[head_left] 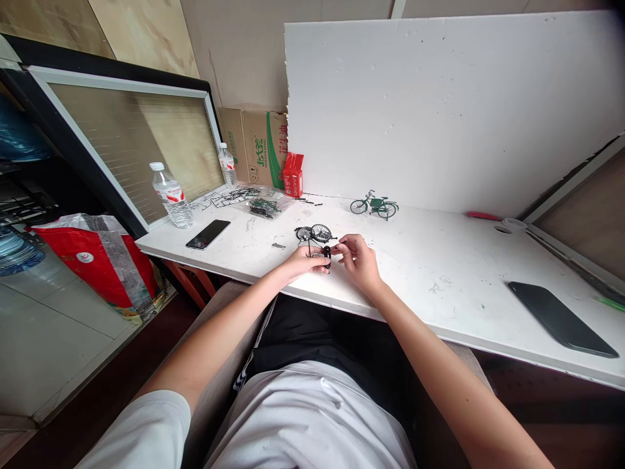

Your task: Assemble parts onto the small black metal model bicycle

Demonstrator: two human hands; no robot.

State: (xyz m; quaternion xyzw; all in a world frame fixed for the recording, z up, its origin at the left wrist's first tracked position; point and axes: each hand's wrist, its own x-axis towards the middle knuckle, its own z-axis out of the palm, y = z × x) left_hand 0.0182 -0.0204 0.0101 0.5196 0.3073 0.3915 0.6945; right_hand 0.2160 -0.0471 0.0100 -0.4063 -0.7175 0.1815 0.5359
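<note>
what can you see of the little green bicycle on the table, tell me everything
The green model bicycle stands upright near the back of the white table, in front of the white board. It has two spoked wheels, handlebars towards the picture's left, a saddle towards the right, and a green panel in its frame. It looks like plastic. Only the table appears to touch it; finer details are too small to tell.

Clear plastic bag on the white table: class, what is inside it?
Inside the clear plastic bag are small dark green and black parts. They overlap, so any pieces underneath cannot be seen.
</note>
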